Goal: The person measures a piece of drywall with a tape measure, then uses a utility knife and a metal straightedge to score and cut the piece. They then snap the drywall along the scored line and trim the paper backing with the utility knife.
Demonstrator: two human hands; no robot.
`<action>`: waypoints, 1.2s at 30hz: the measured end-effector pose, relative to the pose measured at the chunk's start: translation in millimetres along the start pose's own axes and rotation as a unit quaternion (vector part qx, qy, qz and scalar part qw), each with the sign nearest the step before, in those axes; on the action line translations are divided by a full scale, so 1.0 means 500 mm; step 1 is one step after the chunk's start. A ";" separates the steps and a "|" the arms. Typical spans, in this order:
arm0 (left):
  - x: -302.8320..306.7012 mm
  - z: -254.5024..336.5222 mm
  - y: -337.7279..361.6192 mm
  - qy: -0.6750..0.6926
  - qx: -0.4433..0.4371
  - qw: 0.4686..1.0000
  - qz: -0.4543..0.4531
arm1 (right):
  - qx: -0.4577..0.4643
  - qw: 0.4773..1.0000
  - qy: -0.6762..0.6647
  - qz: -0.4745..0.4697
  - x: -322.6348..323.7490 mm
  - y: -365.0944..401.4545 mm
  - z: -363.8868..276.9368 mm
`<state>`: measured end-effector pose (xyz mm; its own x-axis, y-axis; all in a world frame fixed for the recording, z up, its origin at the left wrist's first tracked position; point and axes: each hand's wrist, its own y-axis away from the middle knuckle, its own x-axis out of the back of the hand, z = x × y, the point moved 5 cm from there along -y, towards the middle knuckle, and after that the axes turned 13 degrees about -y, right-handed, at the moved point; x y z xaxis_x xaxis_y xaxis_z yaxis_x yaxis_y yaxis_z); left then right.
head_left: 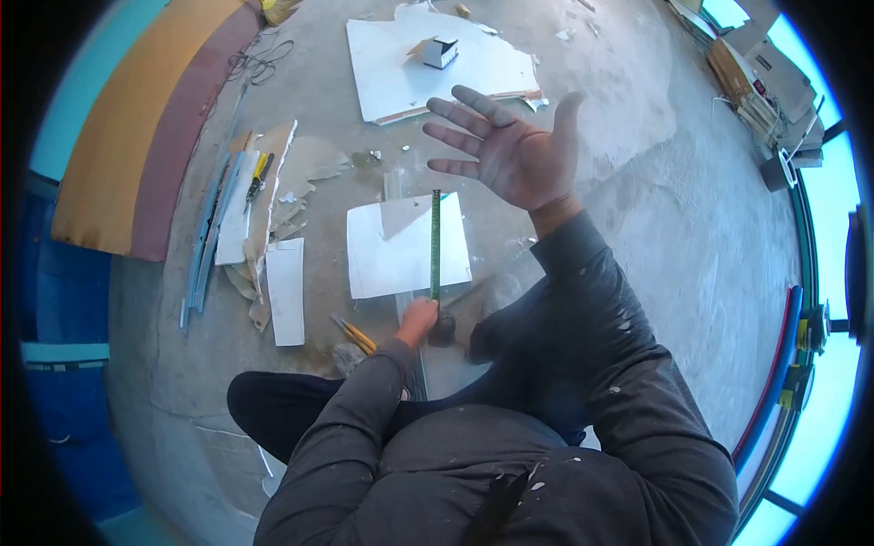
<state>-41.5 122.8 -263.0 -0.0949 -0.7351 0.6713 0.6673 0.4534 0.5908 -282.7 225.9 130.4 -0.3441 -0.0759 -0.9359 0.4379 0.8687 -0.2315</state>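
Observation:
My left hand [419, 318] is low in front of me, closed at the near end of a tape measure [436, 241]. The green blade is pulled out straight across a white board piece [387, 268], running away from me past its far edge. A dark rounded shape by the hand looks like the tape's case. My right hand [519, 155] is raised above the floor with its palm up and fingers spread, holding nothing. Left of my left hand, pencil-like yellow tools [360, 338] lie on the floor.
A large white board [391, 64] with a small box [441, 55] on it lies ahead. To the left are a narrow board strip [286, 291], metal profiles [211, 232] and a yellow-handled tool [259, 175]. Stacked cardboard [742, 91] stands far right; padded panels [127, 136] line the left.

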 end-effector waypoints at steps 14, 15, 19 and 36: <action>-0.014 -0.014 -0.053 -0.114 0.007 0.992 -0.046 | -0.051 0.998 -0.035 -0.015 0.095 -0.024 -0.046; -0.013 -0.014 -0.050 -0.105 0.010 0.994 -0.041 | -0.055 0.997 -0.042 -0.022 0.097 -0.025 -0.045; -0.011 -0.007 -0.048 -0.083 0.021 0.996 -0.039 | -0.064 0.996 -0.039 -0.056 0.096 -0.025 -0.047; -0.040 0.097 -0.064 0.114 0.142 0.982 -0.052 | -0.018 0.999 -0.035 -0.010 0.087 -0.016 -0.047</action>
<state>-96.9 147.5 -273.9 0.0377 -0.8638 0.5025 0.4265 0.4687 0.7736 -320.8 227.3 97.9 -0.2925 -0.1271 -0.9478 0.4004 0.8838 -0.2421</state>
